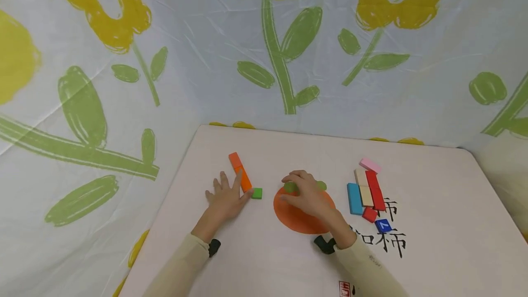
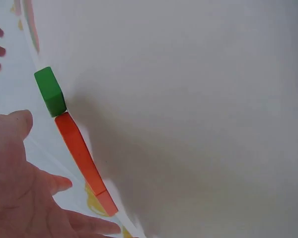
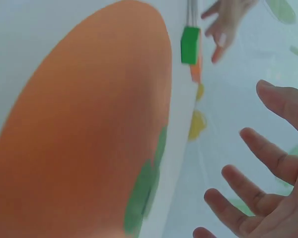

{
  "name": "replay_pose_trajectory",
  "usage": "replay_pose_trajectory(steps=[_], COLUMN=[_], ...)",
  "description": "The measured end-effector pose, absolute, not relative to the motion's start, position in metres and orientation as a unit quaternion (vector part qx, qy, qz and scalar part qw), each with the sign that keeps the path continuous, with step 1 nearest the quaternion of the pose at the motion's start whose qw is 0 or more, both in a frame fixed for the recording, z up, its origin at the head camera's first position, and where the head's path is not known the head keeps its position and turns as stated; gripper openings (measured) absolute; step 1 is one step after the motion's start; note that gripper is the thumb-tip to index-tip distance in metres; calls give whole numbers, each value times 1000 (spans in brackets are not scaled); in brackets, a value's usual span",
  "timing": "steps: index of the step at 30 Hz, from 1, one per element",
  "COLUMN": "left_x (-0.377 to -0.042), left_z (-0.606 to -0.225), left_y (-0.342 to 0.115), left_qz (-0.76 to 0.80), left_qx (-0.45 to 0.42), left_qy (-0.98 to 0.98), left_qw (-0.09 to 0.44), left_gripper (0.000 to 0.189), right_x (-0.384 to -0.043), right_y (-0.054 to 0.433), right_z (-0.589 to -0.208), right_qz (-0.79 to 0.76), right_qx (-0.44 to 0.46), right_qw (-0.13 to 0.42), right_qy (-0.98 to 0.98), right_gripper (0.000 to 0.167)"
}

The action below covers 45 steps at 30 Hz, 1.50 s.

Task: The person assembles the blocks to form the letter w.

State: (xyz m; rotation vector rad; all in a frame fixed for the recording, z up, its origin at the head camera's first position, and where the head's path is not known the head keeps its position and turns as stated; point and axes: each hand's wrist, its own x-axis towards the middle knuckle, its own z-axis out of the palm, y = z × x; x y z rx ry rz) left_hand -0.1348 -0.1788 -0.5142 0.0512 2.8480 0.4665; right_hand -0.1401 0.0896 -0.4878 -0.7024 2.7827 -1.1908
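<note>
My left hand (image 1: 224, 200), fingers spread, is beside two orange blocks (image 1: 244, 179) laid end to end. By its thumb tip sits a small green block (image 1: 257, 193), near the lower end of the orange pair. In the left wrist view the green block (image 2: 50, 92) meets one end of the orange row (image 2: 82, 153), and the palm holds nothing. My right hand (image 1: 308, 196) hovers over an orange persimmon printed on the tablecloth (image 1: 299, 223). Its fingers (image 3: 268, 153) are loosely parted in the right wrist view, with nothing between them.
Right of the persimmon print lies a group of blocks: a light blue one (image 1: 354, 199), cream ones (image 1: 364, 188), red ones (image 1: 375, 190), a pink one (image 1: 370, 165) and a dark blue one marked 7 (image 1: 383, 226). A flower-patterned curtain (image 1: 185, 58) borders the table's far and left edges.
</note>
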Motion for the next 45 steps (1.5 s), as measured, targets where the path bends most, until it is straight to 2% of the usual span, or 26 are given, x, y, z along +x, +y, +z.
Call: replay_pose_trajectory(steps=[14, 26, 45], left_x=[-135, -136, -136], left_z=[-518, -520, -519], left_y=[-173, -171, -169], left_qz=[136, 123, 116], left_qx=[8, 9, 11], left_qy=[983, 985, 985], left_qw=[123, 122, 123], left_gripper=[82, 82, 82], right_x=[-122, -112, -112], right_y=[166, 225, 276], right_z=[-478, -481, -481], right_qz=[-416, -386, -390], right_qx=[-199, -159, -106], right_qw=[-44, -70, -58], right_qy=[886, 906, 913], right_gripper=[41, 46, 50])
